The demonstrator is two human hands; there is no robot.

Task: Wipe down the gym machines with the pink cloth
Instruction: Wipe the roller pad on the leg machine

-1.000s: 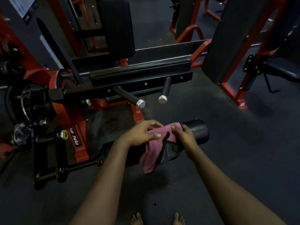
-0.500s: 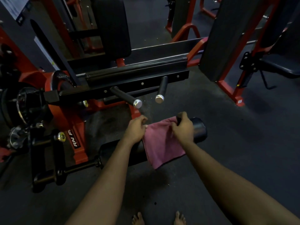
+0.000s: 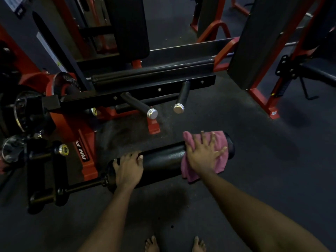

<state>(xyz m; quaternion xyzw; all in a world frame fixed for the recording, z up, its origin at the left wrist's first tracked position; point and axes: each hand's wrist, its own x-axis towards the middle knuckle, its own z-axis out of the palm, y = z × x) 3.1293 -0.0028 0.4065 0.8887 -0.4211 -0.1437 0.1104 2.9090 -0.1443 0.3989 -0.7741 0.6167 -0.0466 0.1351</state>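
Slippage loomed: spread right hand point(image 3: 203, 157) pressed pink cloth point(image 3: 188, 171) on roller pad point(image 3: 163, 159), which could spin under the flat left hand point(image 3: 128, 170).

label point(image 3: 82, 150) on red frame point(image 3: 71, 127) reads "rn f".

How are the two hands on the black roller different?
The right hand presses the pink cloth with its fingers spread. The left hand lies bare on the black roller pad, with its fingers closer together. The right hand is near the roller's free end, while the left hand is near the end joined to the metal bar. Both hands lie palm down on the same roller.
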